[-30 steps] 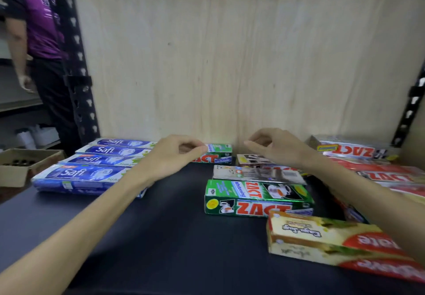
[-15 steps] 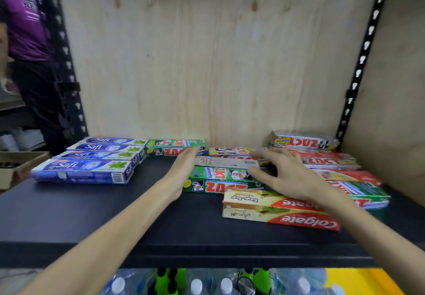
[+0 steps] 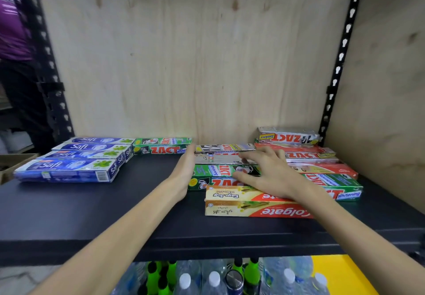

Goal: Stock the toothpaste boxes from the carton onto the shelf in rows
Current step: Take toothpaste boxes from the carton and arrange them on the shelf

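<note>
My left hand (image 3: pixel 184 175) presses flat against the green Zact box (image 3: pixel 220 176); my right hand (image 3: pixel 268 175) rests on it, fingers spread. Uneven pushing could skew the row.

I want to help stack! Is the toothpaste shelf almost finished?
Partly. The blue Safi boxes already lie in a neat row. Now the left hand presses flat against the middle boxes' ends while the right hand rests on the green Zact box. The Colgate box in front sits out of line; the carton is out of view.
</note>
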